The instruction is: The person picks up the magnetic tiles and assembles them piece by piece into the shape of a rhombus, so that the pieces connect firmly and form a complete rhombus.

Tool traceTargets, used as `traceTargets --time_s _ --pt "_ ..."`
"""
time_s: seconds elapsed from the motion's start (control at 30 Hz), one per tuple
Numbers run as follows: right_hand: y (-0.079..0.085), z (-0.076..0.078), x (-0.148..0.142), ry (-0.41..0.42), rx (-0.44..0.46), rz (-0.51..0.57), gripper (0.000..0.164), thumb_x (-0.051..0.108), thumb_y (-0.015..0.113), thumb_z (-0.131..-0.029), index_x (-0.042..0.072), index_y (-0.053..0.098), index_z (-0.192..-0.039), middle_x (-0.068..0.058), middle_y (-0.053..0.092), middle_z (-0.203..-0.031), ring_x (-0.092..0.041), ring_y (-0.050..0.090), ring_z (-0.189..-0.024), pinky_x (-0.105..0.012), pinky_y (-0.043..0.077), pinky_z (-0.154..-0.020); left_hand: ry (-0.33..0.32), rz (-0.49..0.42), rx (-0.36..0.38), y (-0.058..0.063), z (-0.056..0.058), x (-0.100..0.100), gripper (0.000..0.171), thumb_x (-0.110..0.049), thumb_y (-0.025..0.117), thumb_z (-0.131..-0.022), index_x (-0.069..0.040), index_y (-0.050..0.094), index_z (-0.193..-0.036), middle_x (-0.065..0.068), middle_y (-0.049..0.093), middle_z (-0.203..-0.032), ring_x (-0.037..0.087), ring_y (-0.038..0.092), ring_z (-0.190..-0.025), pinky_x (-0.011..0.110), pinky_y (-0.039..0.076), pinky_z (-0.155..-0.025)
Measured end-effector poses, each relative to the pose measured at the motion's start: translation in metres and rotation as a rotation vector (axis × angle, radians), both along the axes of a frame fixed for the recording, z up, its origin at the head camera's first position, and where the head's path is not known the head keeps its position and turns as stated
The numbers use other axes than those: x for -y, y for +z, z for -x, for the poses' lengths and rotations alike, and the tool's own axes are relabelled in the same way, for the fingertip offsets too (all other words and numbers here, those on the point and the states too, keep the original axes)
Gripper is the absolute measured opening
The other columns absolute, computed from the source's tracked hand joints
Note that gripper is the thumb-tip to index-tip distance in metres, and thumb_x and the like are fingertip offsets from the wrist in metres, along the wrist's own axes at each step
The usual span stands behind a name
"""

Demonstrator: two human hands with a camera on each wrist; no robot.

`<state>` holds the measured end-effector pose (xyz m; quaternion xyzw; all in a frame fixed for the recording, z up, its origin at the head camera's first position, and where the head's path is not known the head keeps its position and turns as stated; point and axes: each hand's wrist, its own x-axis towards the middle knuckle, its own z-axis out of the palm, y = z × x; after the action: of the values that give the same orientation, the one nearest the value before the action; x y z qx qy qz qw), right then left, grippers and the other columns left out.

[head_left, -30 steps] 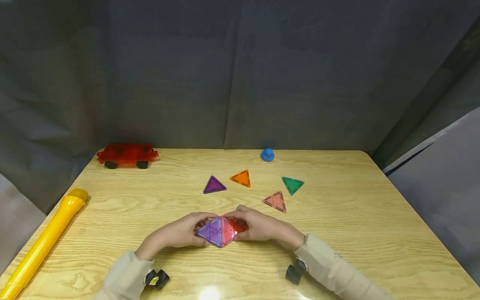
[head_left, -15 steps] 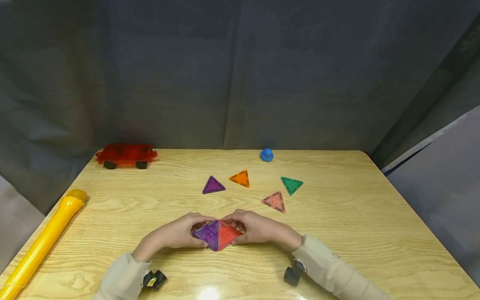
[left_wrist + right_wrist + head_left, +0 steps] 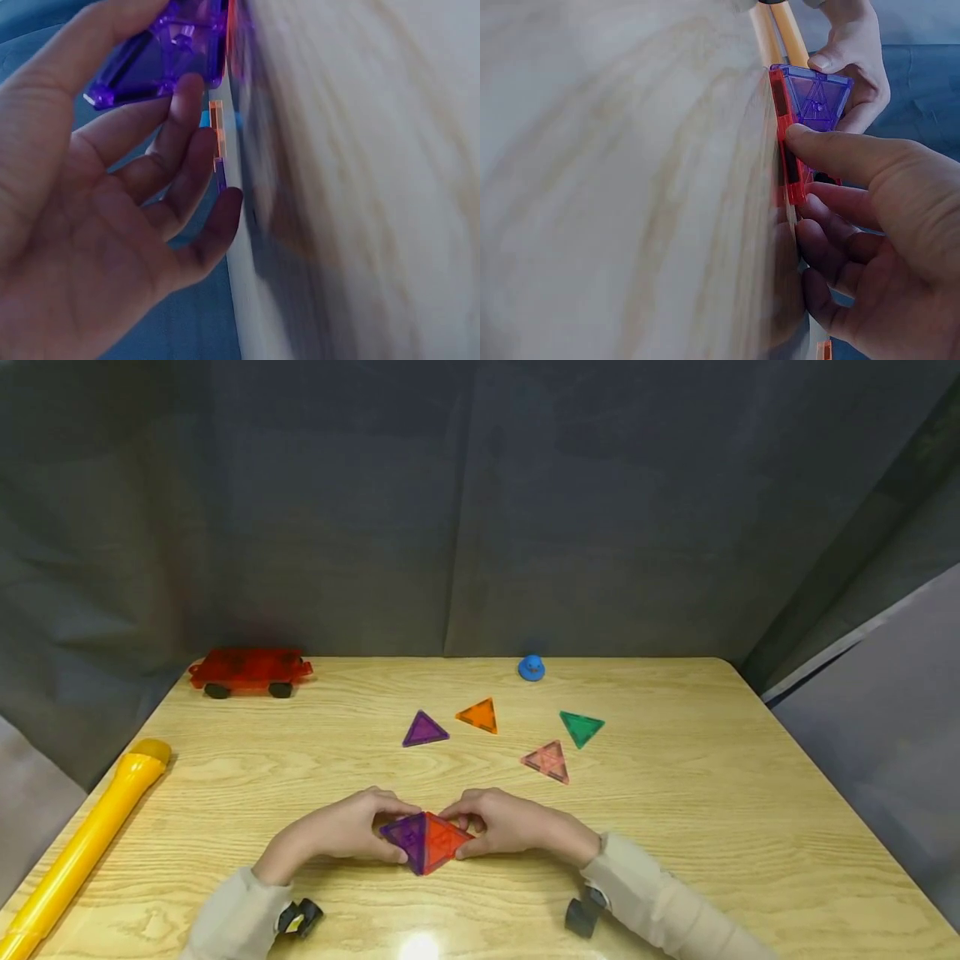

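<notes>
Near the front of the table my left hand (image 3: 348, 827) pinches a translucent purple triangular magnetic tile (image 3: 408, 839) between thumb and finger. Opposite it, my right hand (image 3: 513, 822) pinches a red triangular magnetic tile (image 3: 444, 842) at its outer corner. The two tiles meet edge to edge, together making a diamond. In the right wrist view the red tile (image 3: 786, 142) lies low along the tabletop, while the purple tile (image 3: 814, 101) tilts up from it. Seen from the left wrist, the purple tile (image 3: 176, 52) stands off the wood above loosely bent fingers.
Behind the hands lie loose triangular tiles: purple (image 3: 425, 730), orange (image 3: 480, 716), green (image 3: 581, 728) and pink (image 3: 548, 762). A blue toy duck (image 3: 532, 668) sits at the back edge. At left are a red wheeled base (image 3: 251, 671) and a long yellow stick with a rounded head (image 3: 93, 835).
Both hands have brought the joined tiles slightly left and nearer the front edge. The red tile, earlier partly tilted and covered by the fingers, now shows its face more fully.
</notes>
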<state>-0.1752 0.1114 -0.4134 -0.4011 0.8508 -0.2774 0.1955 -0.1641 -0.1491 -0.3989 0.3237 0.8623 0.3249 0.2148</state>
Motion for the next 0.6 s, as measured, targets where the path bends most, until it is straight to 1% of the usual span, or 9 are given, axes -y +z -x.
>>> traceTargets --time_s 0.13,0.4,0.5,0.6 --pt "0.0014 -0.0027 0.0018 0.016 -0.009 0.003 0.047 0.019 0.074 -0.084 0.005 0.061 -0.127 0.008 0.051 -0.084 -0.002 0.04 -0.068 -0.015 0.035 -0.06 -0.012 -0.001 -0.003 0.0033 -0.0004 0.0007 0.059 -0.03 0.079 -0.076 -0.003 0.062 -0.126 -0.004 0.06 -0.097 0.008 0.05 -0.084 0.024 0.045 -0.074" --pt "0.0044 -0.005 0.0013 -0.002 0.003 0.026 0.046 0.019 0.074 -0.084 0.006 0.062 -0.126 0.007 0.054 -0.086 -0.004 0.041 -0.071 -0.016 0.036 -0.062 -0.006 -0.017 0.027 0.0032 -0.0011 0.0005 0.058 -0.027 0.08 -0.074 -0.002 0.063 -0.124 -0.003 0.061 -0.099 0.009 0.051 -0.085 0.024 0.045 -0.074" --pt "0.0059 -0.004 0.0001 -0.023 0.01 0.047 0.043 0.022 0.073 -0.085 0.007 0.063 -0.124 0.005 0.058 -0.091 -0.005 0.047 -0.076 -0.017 0.04 -0.068 0.001 -0.016 0.035 0.0025 -0.0006 0.001 0.057 -0.026 0.08 -0.074 -0.002 0.063 -0.123 -0.001 0.062 -0.101 0.008 0.052 -0.085 0.024 0.046 -0.075" --pt "0.0077 -0.0014 -0.0011 -0.05 -0.004 0.072 0.043 0.025 0.071 -0.087 0.007 0.062 -0.124 0.002 0.062 -0.101 -0.008 0.055 -0.089 -0.021 0.046 -0.079 0.01 -0.018 0.046 0.0016 0.0002 0.0016 0.057 -0.025 0.08 -0.074 -0.001 0.063 -0.123 0.001 0.062 -0.104 0.008 0.054 -0.086 0.023 0.046 -0.075"
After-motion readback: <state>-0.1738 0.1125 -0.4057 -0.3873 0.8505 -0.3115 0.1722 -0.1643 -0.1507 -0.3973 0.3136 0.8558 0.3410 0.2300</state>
